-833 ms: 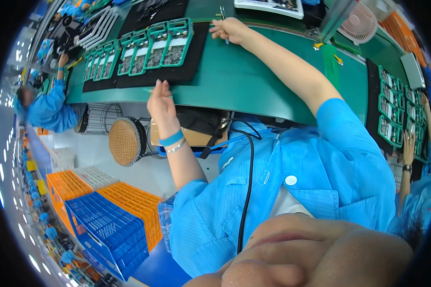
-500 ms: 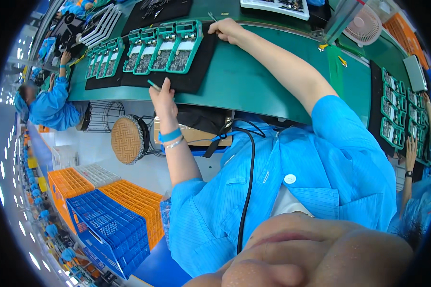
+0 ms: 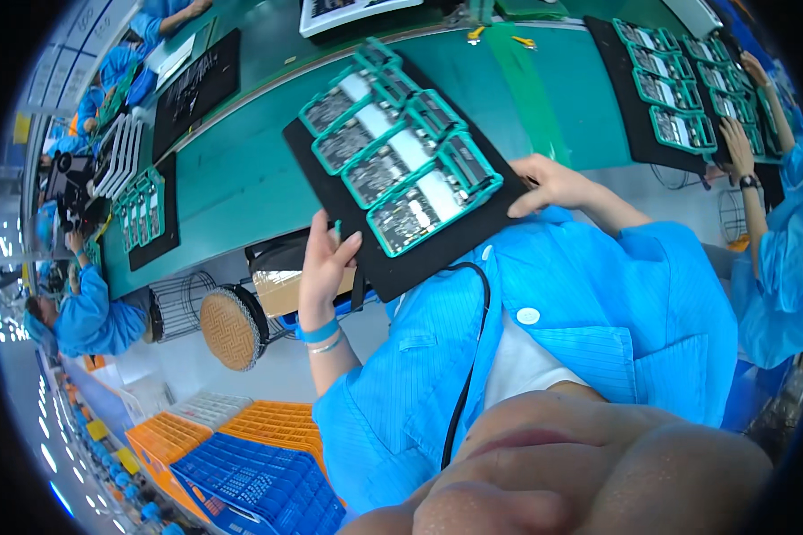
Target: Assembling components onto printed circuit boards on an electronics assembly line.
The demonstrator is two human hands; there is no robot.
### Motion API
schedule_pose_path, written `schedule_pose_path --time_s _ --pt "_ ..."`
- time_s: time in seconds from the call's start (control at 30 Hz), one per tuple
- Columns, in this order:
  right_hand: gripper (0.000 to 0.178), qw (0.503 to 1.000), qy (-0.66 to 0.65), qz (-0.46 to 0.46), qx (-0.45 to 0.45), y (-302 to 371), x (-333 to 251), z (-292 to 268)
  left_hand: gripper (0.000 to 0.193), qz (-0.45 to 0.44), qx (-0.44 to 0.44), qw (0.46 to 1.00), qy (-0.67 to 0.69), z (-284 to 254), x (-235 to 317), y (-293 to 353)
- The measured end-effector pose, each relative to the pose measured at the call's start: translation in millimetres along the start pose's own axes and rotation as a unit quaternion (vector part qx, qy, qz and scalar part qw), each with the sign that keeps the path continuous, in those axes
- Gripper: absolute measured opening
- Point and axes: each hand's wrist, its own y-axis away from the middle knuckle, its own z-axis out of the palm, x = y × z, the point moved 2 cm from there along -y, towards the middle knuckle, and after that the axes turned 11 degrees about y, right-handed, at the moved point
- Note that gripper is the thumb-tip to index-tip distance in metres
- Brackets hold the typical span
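Observation:
A black mat [image 3: 395, 271] lies tilted in front of me at the near edge of the bench. On it stands a row of several circuit boards in green frames [image 3: 400, 152], with white and dark parts. My left hand [image 3: 323, 272] is closed at the mat's left edge, thumb over it, and a small pale green piece [image 3: 337, 230] shows by the fingers. The right edge of the mat is gripped by my right hand [image 3: 553, 185], its thumb below and some fingertips hidden.
More framed boards [image 3: 141, 214] stand on a mat at the left. Framed boards [image 3: 669, 85] sit on another mat at the right, by a co-worker's hand [image 3: 737, 145]. A white tray [image 3: 357, 12] is at the back. Below are a round stool [image 3: 230, 328] and blue crates [image 3: 257, 474].
The black mat with its framed boards has come rightward and towards me, and turned. My right hand has moved right and down to its edge. The view has swung right.

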Motion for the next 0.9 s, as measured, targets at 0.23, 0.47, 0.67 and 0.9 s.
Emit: schedule_pose_path --time_s 0.23,0.47,0.67,0.9 --pt "0.05 0.993 -0.006 0.014 0.117 62 -14 58 0.044 -0.035 -0.163 0.955 -0.245 -6 64 -14" --pt "0.055 0.992 -0.05 -0.064 0.101 52 -4 76 0.046 -0.01 -0.145 0.941 -0.307 -21 46 -33" --pt "0.045 0.989 -0.068 -0.048 0.122 52 -8 83 0.046 0.001 -0.132 0.93 -0.344 -18 45 -35" --pt "0.026 0.944 -0.242 -0.055 0.22 17 18 56 0.035 0.027 -0.108 0.955 -0.277 -26 55 -85"
